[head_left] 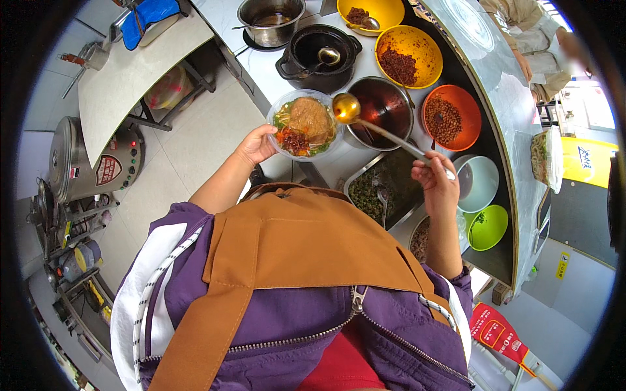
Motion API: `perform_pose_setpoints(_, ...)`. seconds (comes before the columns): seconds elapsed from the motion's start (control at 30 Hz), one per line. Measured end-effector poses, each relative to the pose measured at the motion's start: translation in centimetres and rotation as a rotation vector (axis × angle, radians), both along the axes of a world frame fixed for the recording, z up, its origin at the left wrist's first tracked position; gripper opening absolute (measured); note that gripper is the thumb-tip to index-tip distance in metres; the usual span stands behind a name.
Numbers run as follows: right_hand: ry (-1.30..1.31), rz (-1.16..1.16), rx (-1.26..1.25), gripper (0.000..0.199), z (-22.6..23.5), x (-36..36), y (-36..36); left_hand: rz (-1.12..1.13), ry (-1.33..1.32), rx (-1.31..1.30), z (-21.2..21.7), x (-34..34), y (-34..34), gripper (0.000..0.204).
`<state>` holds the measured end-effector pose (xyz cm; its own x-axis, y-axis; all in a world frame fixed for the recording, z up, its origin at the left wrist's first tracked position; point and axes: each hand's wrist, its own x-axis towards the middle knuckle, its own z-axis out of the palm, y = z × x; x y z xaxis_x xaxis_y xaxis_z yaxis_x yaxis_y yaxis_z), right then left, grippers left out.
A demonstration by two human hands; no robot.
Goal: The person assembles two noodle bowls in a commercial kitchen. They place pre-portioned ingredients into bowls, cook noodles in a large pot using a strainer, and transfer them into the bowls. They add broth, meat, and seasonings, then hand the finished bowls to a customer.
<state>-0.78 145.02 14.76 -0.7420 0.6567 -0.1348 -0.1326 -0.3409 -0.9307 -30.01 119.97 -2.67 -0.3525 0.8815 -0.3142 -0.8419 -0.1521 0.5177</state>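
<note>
My left hand point(259, 144) grips the rim of a clear round plastic bowl point(276, 112) at the centre. Inside lie noodles with a large brown patty point(310, 120), dark red chili sauce point(295, 140) and chopped greens. My right hand point(435, 180) is closed round the handle of a metal ladle point(346, 108). The ladle's head, with shiny orange oil in it, hangs beside the bowl's right rim. Below it, partly covered by the handle, stands a deep steel pot point(380, 87) of dark red oil.
Behind the bowl stands a black pot point(319, 55) with a ladle. Yellow bowls point(422, 57) of chili paste, an orange bowl point(469, 111) of beans and a green bowl point(494, 225) line the right. A metal tray point(357, 205) of greens sits close. Another person point(521, 26) is across the counter.
</note>
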Motion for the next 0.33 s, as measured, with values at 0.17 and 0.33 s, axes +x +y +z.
perform_pose_setpoints(0.17, -0.143, -0.111, 0.258, 0.019, -2.5, -1.6, 2.1, -0.009, 0.008, -0.008, 0.0, -0.1, 0.0, 0.048)
perform_pose_setpoints(0.33, -0.423, 0.076, 0.854, 0.016, -5.3, -3.9, 1.1, 0.003, 0.018, -0.016, 0.4, -0.1, -0.1, 0.048)
